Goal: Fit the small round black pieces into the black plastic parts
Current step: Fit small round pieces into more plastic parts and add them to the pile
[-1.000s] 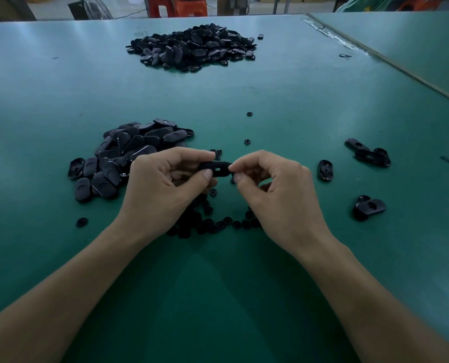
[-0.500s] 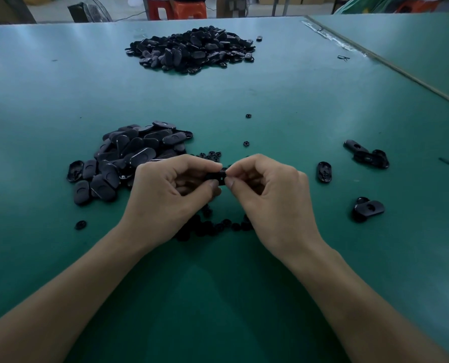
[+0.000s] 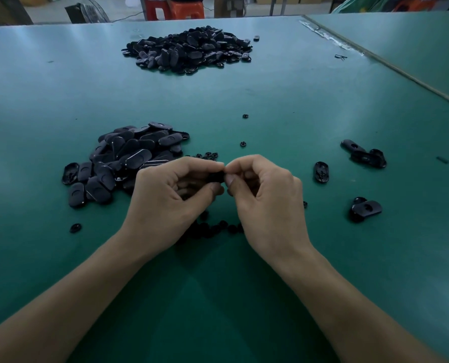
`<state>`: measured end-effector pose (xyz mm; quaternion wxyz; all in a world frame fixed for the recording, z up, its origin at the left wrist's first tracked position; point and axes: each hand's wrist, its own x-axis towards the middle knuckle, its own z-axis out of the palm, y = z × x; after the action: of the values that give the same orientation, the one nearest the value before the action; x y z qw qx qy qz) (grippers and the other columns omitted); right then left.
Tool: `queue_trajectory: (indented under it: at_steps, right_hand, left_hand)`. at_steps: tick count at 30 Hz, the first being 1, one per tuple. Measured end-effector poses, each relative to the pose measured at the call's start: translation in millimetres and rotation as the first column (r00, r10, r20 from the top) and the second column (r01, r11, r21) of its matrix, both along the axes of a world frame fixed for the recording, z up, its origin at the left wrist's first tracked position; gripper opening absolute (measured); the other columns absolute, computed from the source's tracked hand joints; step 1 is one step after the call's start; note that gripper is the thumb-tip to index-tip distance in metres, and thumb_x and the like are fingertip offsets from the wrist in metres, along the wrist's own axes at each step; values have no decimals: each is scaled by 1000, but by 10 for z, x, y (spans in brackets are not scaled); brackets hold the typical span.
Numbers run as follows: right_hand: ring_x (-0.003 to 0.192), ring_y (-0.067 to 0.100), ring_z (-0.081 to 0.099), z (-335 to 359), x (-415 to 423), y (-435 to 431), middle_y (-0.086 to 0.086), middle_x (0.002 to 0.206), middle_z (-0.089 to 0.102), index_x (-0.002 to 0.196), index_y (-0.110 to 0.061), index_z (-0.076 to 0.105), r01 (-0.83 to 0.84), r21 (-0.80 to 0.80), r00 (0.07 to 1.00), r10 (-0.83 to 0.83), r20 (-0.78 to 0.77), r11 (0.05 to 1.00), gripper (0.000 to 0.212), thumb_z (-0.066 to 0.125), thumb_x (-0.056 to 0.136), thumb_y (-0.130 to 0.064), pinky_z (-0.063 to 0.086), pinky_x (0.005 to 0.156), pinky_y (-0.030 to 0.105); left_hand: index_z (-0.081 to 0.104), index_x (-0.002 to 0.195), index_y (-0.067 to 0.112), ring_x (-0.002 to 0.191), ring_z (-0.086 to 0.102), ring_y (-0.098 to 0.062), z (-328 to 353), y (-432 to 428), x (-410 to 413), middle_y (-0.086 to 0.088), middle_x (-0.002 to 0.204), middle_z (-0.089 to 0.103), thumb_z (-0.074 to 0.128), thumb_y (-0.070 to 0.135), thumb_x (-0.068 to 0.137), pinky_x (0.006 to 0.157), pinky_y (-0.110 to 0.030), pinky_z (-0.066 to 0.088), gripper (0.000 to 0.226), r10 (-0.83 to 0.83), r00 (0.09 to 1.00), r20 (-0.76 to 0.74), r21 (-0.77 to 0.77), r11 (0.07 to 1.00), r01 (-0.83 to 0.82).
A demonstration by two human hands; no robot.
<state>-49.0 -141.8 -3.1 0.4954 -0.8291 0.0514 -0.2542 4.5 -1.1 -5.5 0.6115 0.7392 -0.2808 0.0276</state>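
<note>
A heap of oval black plastic shells [image 3: 123, 163] lies at the left of the green counter [image 3: 270, 100]. Beside it, the left hand [image 3: 171, 197] curls thumb and fingers round one oval black plastic part [image 3: 217, 176], held above the counter between both hands. The right hand [image 3: 268, 203] pinches that part's right end; whether a round piece sits under its fingertips cannot be told. Scattered small round black pieces [image 3: 218, 227] lie beneath. Pressed off-centre, a piece could seat crooked or pop free among the loose ones. No brand or writing is readable.
</note>
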Motion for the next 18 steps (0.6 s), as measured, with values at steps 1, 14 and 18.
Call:
queue_trajectory:
  at_steps: [1, 14, 18]
  right_hand:
    - [71, 2, 63, 1, 1, -1, -12, 75, 68, 90, -17, 72, -9, 5, 1000, 9, -2, 1000, 12, 68, 90, -5, 46, 67, 8]
    - [80, 2, 65, -16, -26, 43, -6, 87, 72, 94, -19, 78, 0, -2, 1000, 0, 28, 1000, 15, 73, 88, -7, 49, 75, 10]
    - [84, 2, 68, -9, -34, 61, -5, 91, 75, 100, -16, 78, 2, -17, 1000, -2, 26, 1000, 18, 69, 89, -6, 53, 80, 15]
  left_hand:
    - [72, 99, 26, 81, 75, -16, -1, -6, -3, 5, 91, 78, 77, -4, 81, 79, -30, 61, 36, 9, 1000, 9, 1, 1000, -9]
    - [70, 97, 20, 80, 73, -26, -1, 4, 28, -1, 90, 76, 74, -8, 82, 77, -35, 61, 32, 30, 998, 51, 16, 999, -31]
    - [70, 97, 20, 78, 73, -20, 3, 7, 39, 4, 90, 76, 75, -5, 82, 76, -23, 59, 30, 42, 998, 46, 22, 999, -43]
